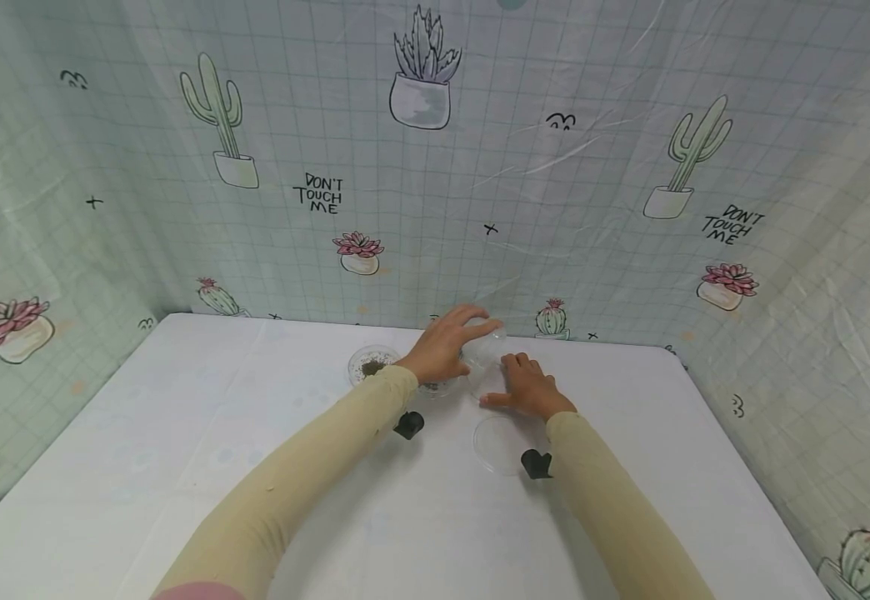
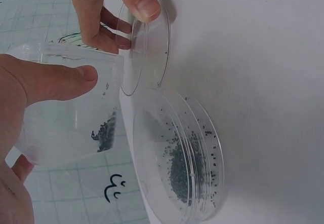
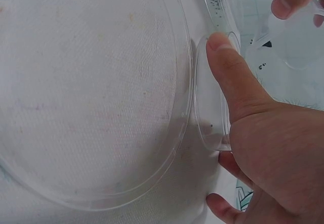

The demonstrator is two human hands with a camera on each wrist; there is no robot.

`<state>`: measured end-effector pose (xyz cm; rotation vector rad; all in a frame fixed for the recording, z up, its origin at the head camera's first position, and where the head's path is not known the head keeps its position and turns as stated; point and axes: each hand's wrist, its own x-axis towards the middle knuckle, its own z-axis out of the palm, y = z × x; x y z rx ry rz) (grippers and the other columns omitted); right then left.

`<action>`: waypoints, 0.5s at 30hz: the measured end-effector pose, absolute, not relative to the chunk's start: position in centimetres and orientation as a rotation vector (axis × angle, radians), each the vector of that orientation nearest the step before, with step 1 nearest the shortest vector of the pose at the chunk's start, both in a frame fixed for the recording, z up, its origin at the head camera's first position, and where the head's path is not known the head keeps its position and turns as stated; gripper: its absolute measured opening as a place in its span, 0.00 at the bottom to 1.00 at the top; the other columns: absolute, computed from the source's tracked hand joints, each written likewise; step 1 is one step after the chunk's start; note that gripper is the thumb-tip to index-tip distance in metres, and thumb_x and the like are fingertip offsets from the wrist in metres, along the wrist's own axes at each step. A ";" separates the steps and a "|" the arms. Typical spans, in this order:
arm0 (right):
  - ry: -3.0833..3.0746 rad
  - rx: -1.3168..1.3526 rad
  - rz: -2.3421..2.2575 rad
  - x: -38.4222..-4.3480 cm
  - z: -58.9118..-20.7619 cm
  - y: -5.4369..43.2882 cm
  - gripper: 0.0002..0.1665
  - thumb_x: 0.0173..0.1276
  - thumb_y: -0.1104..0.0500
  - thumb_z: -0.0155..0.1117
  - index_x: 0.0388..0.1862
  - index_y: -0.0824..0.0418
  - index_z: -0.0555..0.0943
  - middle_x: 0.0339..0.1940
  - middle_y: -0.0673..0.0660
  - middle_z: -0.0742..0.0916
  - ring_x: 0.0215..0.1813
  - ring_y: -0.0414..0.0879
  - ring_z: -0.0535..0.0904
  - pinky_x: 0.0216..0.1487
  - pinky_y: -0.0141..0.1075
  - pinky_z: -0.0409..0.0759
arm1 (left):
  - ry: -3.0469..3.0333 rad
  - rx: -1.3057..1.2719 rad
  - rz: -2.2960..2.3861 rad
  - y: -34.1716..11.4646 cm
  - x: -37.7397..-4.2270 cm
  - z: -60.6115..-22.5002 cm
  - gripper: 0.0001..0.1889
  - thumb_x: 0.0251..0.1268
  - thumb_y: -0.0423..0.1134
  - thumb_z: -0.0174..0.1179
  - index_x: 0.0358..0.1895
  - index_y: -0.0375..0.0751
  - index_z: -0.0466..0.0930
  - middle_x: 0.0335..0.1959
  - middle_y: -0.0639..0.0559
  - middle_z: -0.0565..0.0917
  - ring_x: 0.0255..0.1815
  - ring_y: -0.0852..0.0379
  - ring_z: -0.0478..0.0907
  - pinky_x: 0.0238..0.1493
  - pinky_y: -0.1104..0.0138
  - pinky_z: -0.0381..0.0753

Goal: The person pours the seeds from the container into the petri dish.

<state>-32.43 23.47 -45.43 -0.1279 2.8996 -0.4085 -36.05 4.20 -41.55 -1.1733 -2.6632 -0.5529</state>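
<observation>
My left hand (image 1: 442, 346) grips a clear plastic cup (image 2: 66, 122), thumb along one side. The cup is tipped over, with dark grains (image 2: 106, 134) gathered near its rim. Below and beside it, my right hand (image 1: 528, 387) holds a clear petri dish (image 2: 152, 57) on the table between spread thumb and fingers. Only a few dark specks show in this dish. A second petri dish (image 2: 215, 168), holding a pile of dark granules, stands next to it, partly hidden by my left hand in the head view.
Further left stands another petri dish (image 1: 356, 367) with brownish-dark grains. A larger-looking clear round dish or lid (image 1: 483, 458) lies in front of my right hand on the white table (image 1: 217, 442). A printed cloth (image 1: 480, 183) hangs behind the table.
</observation>
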 end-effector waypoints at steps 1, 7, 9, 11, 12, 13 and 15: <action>2.897 -0.125 -0.410 -32.4 -45.5 23.5 0.59 0.54 0.32 0.69 0.73 0.64 0.58 0.72 0.66 0.66 0.73 0.61 0.60 0.67 0.68 0.60 | -2.657 -1.182 -0.553 4.2 -36.0 -41.5 0.49 0.45 0.34 0.77 0.73 0.61 0.62 0.73 0.53 0.63 0.77 0.52 0.54 0.71 0.47 0.64; 2.902 -0.132 -0.412 -32.4 -45.4 23.4 0.58 0.55 0.33 0.69 0.74 0.64 0.58 0.72 0.66 0.66 0.73 0.62 0.60 0.67 0.69 0.60 | -2.632 -1.209 -0.482 4.4 -36.0 -41.4 0.48 0.45 0.34 0.76 0.73 0.59 0.62 0.73 0.52 0.63 0.77 0.51 0.54 0.71 0.46 0.64; 2.903 -0.127 -0.414 -32.4 -45.4 23.4 0.58 0.55 0.33 0.69 0.74 0.63 0.58 0.72 0.65 0.66 0.73 0.61 0.60 0.67 0.69 0.60 | -2.634 -1.205 -0.450 4.5 -35.9 -41.4 0.48 0.46 0.35 0.76 0.73 0.61 0.62 0.73 0.53 0.63 0.77 0.52 0.54 0.70 0.46 0.65; 2.904 -0.123 -0.416 -32.4 -45.4 23.4 0.58 0.55 0.33 0.69 0.74 0.63 0.59 0.72 0.65 0.67 0.73 0.61 0.60 0.67 0.69 0.59 | -2.634 -1.205 -0.430 4.5 -35.8 -41.4 0.48 0.46 0.35 0.76 0.73 0.61 0.62 0.73 0.54 0.63 0.77 0.53 0.54 0.69 0.46 0.66; 2.904 -0.123 -0.417 -32.4 -45.4 23.4 0.58 0.55 0.33 0.69 0.74 0.63 0.59 0.72 0.65 0.67 0.73 0.61 0.60 0.67 0.69 0.59 | -2.634 -1.205 -0.423 4.6 -35.8 -41.3 0.48 0.46 0.35 0.76 0.73 0.62 0.62 0.73 0.54 0.63 0.77 0.53 0.54 0.69 0.46 0.67; 2.905 -0.124 -0.417 -32.4 -45.4 23.4 0.58 0.55 0.33 0.69 0.74 0.63 0.59 0.72 0.65 0.67 0.73 0.61 0.60 0.67 0.69 0.59 | -2.634 -1.204 -0.412 4.6 -35.8 -41.2 0.47 0.47 0.35 0.76 0.73 0.62 0.62 0.73 0.54 0.63 0.77 0.53 0.54 0.68 0.46 0.67; 2.906 -0.126 -0.416 -32.4 -45.4 23.4 0.58 0.54 0.33 0.69 0.74 0.63 0.59 0.71 0.65 0.67 0.73 0.61 0.60 0.67 0.69 0.59 | -2.634 -1.204 -0.391 4.6 -35.7 -41.2 0.47 0.47 0.35 0.76 0.73 0.63 0.62 0.73 0.54 0.63 0.77 0.54 0.54 0.68 0.46 0.68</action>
